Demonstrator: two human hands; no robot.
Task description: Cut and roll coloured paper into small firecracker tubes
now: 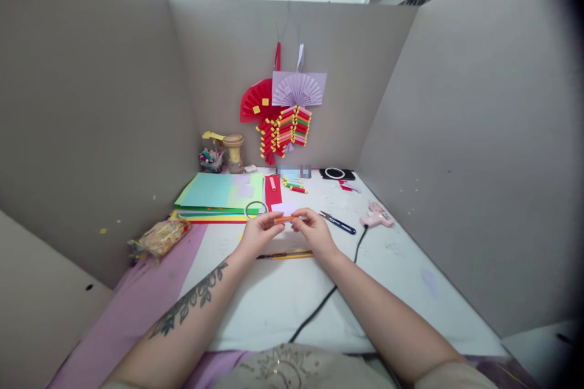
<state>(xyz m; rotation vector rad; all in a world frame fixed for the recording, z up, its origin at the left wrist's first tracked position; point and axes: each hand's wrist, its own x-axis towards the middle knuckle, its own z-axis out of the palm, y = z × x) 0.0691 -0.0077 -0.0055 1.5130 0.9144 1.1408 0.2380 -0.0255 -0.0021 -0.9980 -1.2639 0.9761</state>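
Pinched shut, an end each: left hand (261, 230), right hand (316, 232) | orange roll (285, 219) | long axis left-to-right, nearly level

Left forearm (201, 316) and right forearm (387, 316) extend forward, converging; leafy tattoo (194, 299) on the left one. Left hand (258, 231) and right hand (316, 232) face each other, close but apart, at about equal height. Each pinches between thumb (276, 230) and curled fingers (274, 216).

Matt paper roll (285, 219), glossy plastic packet (162, 237), smooth partition (219, 73)
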